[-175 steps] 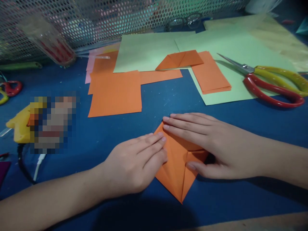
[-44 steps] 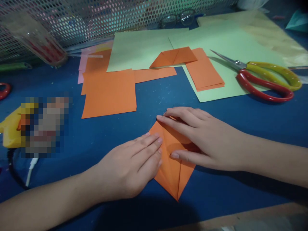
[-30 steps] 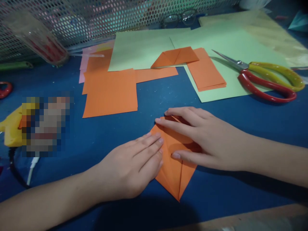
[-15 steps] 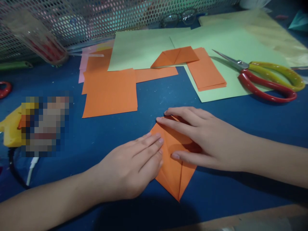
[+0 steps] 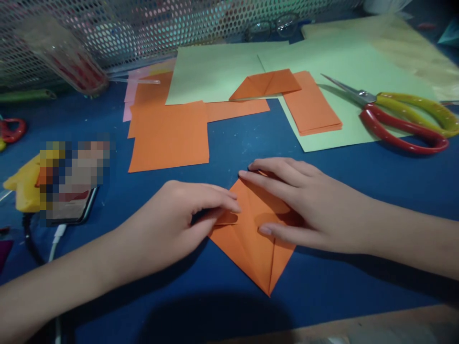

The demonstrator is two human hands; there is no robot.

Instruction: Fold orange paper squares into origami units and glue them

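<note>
A folded sheet of orange paper [image 5: 256, 248] lies on the blue tabletop, one pointed corner towards me and creases running up from it. My left hand [image 5: 190, 215] is curled at its left side, the flap there between thumb and fingertips. Across the upper right part rests my right hand [image 5: 297, 200], fingers spread and thumb apart, pressing the paper down. Its palm hides the right corner.
Beyond my hands lie orange squares [image 5: 170, 138], an orange folded piece [image 5: 267, 84], a stack of orange strips [image 5: 313, 107] and green sheets [image 5: 211, 71]. Scissors [image 5: 369, 102] are at right. A phone [image 5: 88, 205], partly blurred, and its cable [image 5: 59, 233] lie left.
My left hand has gone from lying flat on the paper to a curled grip at its left flap, which now shows lifted. The right hand stays on the paper.
</note>
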